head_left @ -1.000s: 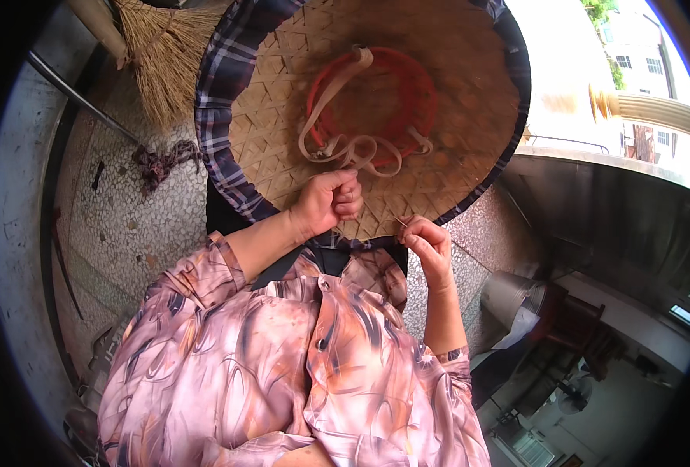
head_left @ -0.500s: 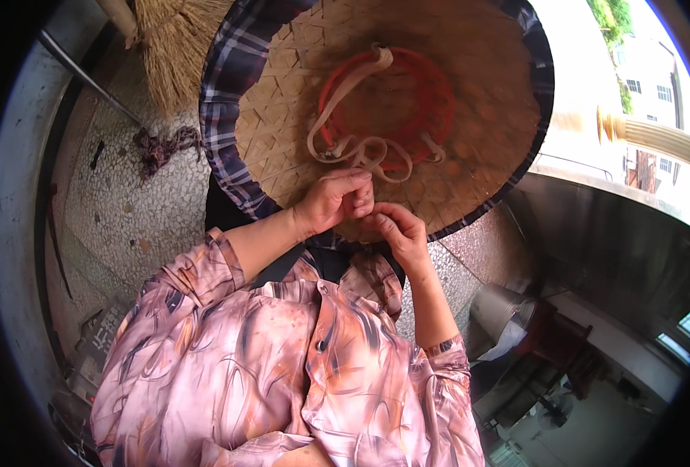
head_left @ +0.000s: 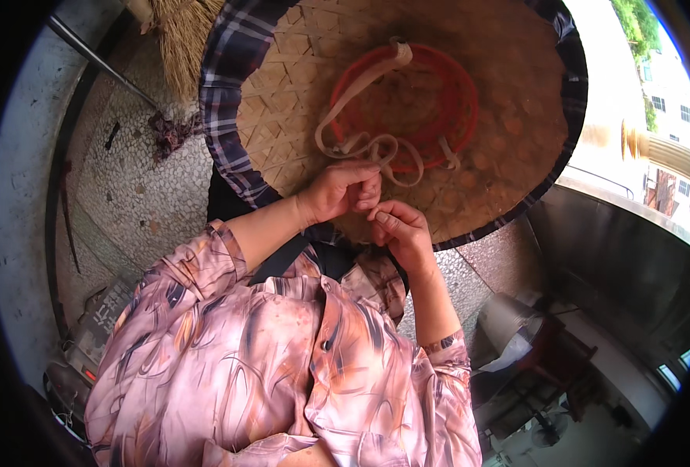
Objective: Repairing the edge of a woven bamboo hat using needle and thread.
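Observation:
A wide woven bamboo hat (head_left: pixel 284 97) lies with its inside facing me, and dark plaid cloth binds its rim. Inside is a red plastic ring (head_left: pixel 468 117), with a pale flat strap (head_left: pixel 353 90) fastened to it. The strap's loose loops run down to my left hand (head_left: pixel 339 192), whose fingers are curled closed around its lower part. Just to the right, my right hand (head_left: pixel 404 231) pinches thumb against fingers, nearly touching the left fingertips. Whatever is in that pinch is too small to make out. Both hands are over the hat's near edge.
A straw broom (head_left: pixel 180 47) is at the upper left, near a mop (head_left: pixel 175 134) with a metal handle on the speckled floor (head_left: pixel 139 175). A metal bucket (head_left: pixel 504 319) and a dark red wooden stool (head_left: pixel 560 350) stand at the lower right. A pale railing (head_left: pixel 668 152) is at the right.
The hat's far side has swung a little to the right in view. Both hands keep nearly the same closed pose, with the right fingers slightly higher, closer to the left hand.

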A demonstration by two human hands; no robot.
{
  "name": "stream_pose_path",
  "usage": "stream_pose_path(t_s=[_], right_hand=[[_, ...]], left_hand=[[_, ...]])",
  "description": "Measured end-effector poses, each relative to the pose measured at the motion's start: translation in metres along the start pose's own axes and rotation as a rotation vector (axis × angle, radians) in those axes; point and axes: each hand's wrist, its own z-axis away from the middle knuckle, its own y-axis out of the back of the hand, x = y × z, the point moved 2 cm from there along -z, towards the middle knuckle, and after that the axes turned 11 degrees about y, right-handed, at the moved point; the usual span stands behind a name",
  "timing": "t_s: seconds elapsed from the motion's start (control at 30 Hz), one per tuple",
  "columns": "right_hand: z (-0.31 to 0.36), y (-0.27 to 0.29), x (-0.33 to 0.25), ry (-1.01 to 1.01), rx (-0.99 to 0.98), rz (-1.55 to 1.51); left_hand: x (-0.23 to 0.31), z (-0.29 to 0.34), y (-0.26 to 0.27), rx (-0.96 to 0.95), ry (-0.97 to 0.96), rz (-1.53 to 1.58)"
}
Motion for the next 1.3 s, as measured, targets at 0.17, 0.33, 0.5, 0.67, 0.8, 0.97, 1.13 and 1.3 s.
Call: stream_pose_path(t_s=[0.17, 0.33, 0.5, 0.67, 0.8, 0.97, 1.13, 1.3], right_hand=[[0.026, 0.0, -0.043, 0.058, 0.029, 0.201], [0.068, -0.028, -0.083, 0.338, 0.002, 0.211], [0.109, -0.048, -0.084, 0.494, 0.029, 0.317], [0.091, -0.048, -0.095, 0.487, -0.037, 0.352], [0.055, -0.047, -0.104, 0.513, -0.076, 0.31], [0.061, -0.049, -0.121, 0.825, 0.202, 1.193], [0.124, -0.013, -0.111, 0.946, 0.616, 1.273], [0.165, 0.023, -0.028, 0.604, 0.561, 0.724]], left_hand=[[0.005, 0.009, -0.03, -0.009, 0.027, 0.172], [-0.003, 0.018, -0.026, -0.017, 0.066, -0.091], [-0.035, 0.038, -0.023, 0.061, -0.008, -0.759], [-0.049, 0.052, -0.043, -0.086, -0.232, -1.393], [-0.054, 0.056, -0.061, -0.064, -0.107, -1.437], [-0.06, 0.05, -0.06, 0.039, -0.091, -1.357], [-0.06, 0.049, -0.048, 0.085, 0.083, -1.072], [-0.051, 0.038, -0.048, 0.044, 0.092, -0.857]])
